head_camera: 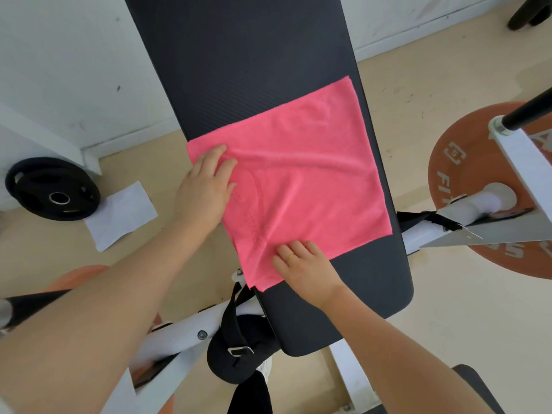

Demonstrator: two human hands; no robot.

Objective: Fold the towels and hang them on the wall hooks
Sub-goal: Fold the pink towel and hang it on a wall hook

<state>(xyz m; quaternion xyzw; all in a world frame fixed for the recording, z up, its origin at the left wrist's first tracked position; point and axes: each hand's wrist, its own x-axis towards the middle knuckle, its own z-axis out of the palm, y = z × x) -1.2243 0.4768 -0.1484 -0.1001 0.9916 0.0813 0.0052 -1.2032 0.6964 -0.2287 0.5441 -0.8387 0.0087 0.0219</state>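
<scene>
Pink towel (301, 174) spread flat across black padded bench (245, 55), tilted a little, near corner hanging just over bench's left edge; shallow creases running across the cloth. Left hand (206, 186) laid on towel's left edge, fingers straight and close together, pressing down, pinching nothing. Right hand (304, 267) resting on towel's near edge, fingers spread and fairly flat on the cloth, gold ring (289, 257) on one finger; no pinch visible. Black weight plate (52, 189) on the floor at left, touching a sheet of white paper (122, 215); orange weight plate (466, 162) on white frame (478, 216) at right.
</scene>
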